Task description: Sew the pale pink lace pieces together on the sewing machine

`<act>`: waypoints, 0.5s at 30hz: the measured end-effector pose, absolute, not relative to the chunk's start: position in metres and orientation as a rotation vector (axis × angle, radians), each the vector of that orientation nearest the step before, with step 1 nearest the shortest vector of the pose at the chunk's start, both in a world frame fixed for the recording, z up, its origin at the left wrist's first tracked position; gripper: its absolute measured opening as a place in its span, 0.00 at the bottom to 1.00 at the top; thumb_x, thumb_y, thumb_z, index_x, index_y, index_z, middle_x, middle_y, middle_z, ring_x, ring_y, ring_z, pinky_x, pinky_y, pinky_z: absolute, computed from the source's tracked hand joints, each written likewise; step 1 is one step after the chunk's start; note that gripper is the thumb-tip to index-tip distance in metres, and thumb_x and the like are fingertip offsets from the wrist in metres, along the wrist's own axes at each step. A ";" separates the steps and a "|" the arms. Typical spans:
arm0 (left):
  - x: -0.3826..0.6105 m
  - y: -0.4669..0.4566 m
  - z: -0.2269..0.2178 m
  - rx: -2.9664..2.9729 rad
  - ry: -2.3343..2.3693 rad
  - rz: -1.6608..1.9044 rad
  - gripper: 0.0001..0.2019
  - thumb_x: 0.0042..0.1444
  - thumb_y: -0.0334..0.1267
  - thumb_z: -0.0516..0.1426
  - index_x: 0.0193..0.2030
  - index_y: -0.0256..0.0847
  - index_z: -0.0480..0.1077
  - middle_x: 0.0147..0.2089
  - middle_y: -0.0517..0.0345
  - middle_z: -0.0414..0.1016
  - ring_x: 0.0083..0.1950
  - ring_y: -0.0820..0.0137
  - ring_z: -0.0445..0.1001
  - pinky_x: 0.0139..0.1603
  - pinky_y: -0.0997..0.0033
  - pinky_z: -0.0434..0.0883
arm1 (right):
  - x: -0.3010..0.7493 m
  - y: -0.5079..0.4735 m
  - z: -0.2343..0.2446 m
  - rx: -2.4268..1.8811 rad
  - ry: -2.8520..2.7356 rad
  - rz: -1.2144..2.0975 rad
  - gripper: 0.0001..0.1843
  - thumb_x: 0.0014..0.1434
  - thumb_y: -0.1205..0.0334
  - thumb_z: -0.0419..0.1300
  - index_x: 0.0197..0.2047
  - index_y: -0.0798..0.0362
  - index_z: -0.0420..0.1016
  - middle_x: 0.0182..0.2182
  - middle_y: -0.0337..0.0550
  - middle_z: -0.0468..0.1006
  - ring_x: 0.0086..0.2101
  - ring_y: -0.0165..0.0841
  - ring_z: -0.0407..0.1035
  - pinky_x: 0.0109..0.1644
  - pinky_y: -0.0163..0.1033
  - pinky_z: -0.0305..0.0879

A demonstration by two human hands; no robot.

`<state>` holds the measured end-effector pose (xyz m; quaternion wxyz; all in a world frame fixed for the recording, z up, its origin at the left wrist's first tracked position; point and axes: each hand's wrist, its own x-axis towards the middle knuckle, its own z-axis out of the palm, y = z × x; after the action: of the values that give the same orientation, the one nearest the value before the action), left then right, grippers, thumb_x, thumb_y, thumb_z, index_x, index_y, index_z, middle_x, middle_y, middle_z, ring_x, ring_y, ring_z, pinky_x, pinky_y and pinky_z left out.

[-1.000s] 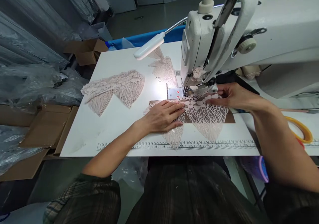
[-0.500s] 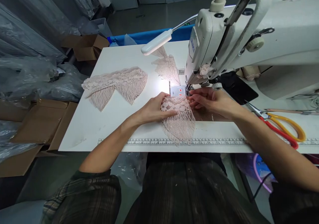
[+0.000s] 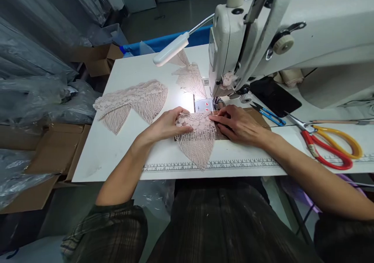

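A folded piece of pale pink lace (image 3: 197, 140) lies on the white sewing table (image 3: 117, 154), in front of the needle of the white sewing machine (image 3: 233, 48). My left hand (image 3: 166, 126) rests on the lace's left edge, fingers curled and pinching it. My right hand (image 3: 238, 126) presses flat on the lace's right edge and on the brown card (image 3: 257, 117) under it, fingertips pointing at the needle plate (image 3: 202, 105).
A stack of lace pieces (image 3: 133, 101) lies at the left of the table, another lace piece (image 3: 189, 78) behind the needle under the lamp (image 3: 171, 49). Red and yellow scissors (image 3: 330, 146), blue snips (image 3: 269, 114) and a black pad (image 3: 276, 95) lie at the right. Cardboard boxes (image 3: 43, 157) stand by the floor on the left.
The lace, spread wide a second ago, is now folded in half. My right hand has come left from under the machine arm onto the fold; my left hand has shifted to the lace's left edge.
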<state>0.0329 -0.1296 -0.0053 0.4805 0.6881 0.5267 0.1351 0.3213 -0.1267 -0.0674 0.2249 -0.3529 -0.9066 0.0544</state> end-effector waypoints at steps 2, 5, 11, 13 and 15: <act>0.033 -0.130 -0.005 1.669 1.277 0.337 0.27 0.55 0.48 0.67 0.58 0.39 0.69 0.49 0.51 0.80 0.47 0.63 0.80 0.43 0.65 0.75 | 0.323 -0.127 -0.066 -0.992 -2.483 0.214 0.24 0.74 0.53 0.46 0.66 0.46 0.73 0.47 0.53 0.72 0.47 0.39 0.68 0.53 0.48 0.70; 0.031 -0.128 -0.004 1.660 1.264 0.328 0.28 0.55 0.47 0.67 0.59 0.39 0.69 0.49 0.50 0.80 0.48 0.62 0.80 0.45 0.64 0.76 | 0.324 -0.126 -0.065 -0.986 -2.477 0.262 0.25 0.74 0.52 0.46 0.68 0.45 0.71 0.48 0.53 0.72 0.47 0.38 0.67 0.54 0.48 0.70; 0.030 -0.126 -0.003 1.676 1.281 0.314 0.30 0.54 0.45 0.67 0.61 0.39 0.68 0.50 0.50 0.79 0.48 0.64 0.79 0.44 0.66 0.76 | 0.314 -0.128 -0.063 -1.065 -2.563 0.146 0.25 0.74 0.52 0.44 0.64 0.44 0.74 0.48 0.54 0.72 0.46 0.41 0.66 0.50 0.50 0.67; 0.030 -0.126 -0.003 1.676 1.282 0.319 0.29 0.54 0.45 0.67 0.61 0.39 0.68 0.50 0.50 0.79 0.46 0.65 0.79 0.43 0.67 0.75 | 0.312 -0.128 -0.062 -1.106 -2.572 0.142 0.25 0.74 0.53 0.44 0.64 0.43 0.74 0.48 0.54 0.72 0.46 0.42 0.66 0.49 0.50 0.66; 0.031 -0.127 -0.002 1.678 1.299 0.316 0.28 0.54 0.45 0.67 0.60 0.39 0.69 0.50 0.50 0.79 0.46 0.65 0.78 0.42 0.67 0.75 | 0.312 -0.129 -0.061 -1.112 -2.550 0.178 0.25 0.74 0.52 0.43 0.65 0.44 0.73 0.47 0.54 0.71 0.47 0.42 0.65 0.50 0.51 0.66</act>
<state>0.0309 -0.1267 -0.0015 0.4777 0.6871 0.5319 0.1293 0.3123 -0.1293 -0.0612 0.1761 -0.3928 -0.9004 0.0627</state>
